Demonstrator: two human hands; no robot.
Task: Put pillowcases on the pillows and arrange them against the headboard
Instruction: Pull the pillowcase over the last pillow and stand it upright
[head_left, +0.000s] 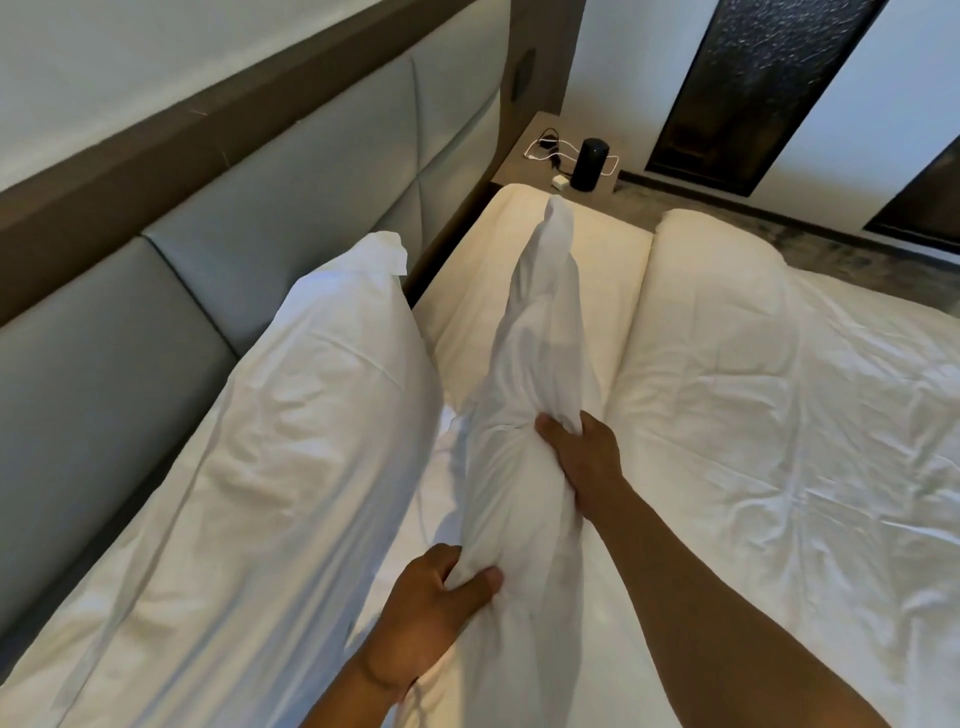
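I hold a white pillow in a white pillowcase (524, 395) edge-on above the bed, its far corner pointing toward the nightstand. My left hand (431, 597) grips its near end. My right hand (582, 457) clutches its right side about midway. A second white-cased pillow (311, 405) leans against the grey padded headboard (156, 291) on the left. Under the held pillow lies a cream bare pillow (597, 280), flat on the bed.
A rumpled white duvet (779, 395) covers the right side of the bed. A wooden nightstand (524, 161) at the far end carries a black cylinder speaker (589, 163), cables and a white charger. Dark floor and dark wall panels lie beyond.
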